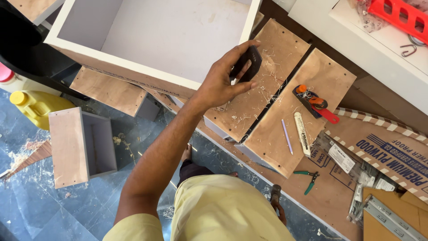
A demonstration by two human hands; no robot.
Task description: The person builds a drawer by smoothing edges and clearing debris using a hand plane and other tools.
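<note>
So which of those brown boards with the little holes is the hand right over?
The left one of the pair, strewn with wood shavings. The left hand holds a small black object above it. The right board carries the pencil and tools instead.

Three drawer boxes [156, 40], one pencil [286, 136], one pliers [307, 177].

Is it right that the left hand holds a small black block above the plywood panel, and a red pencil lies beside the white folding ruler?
Not quite: the pencil is pale purple, not red, as the head view shows. The rest stands: the left hand holds the small black block above the plywood panel, and the pencil lies beside the white folding ruler.
</note>
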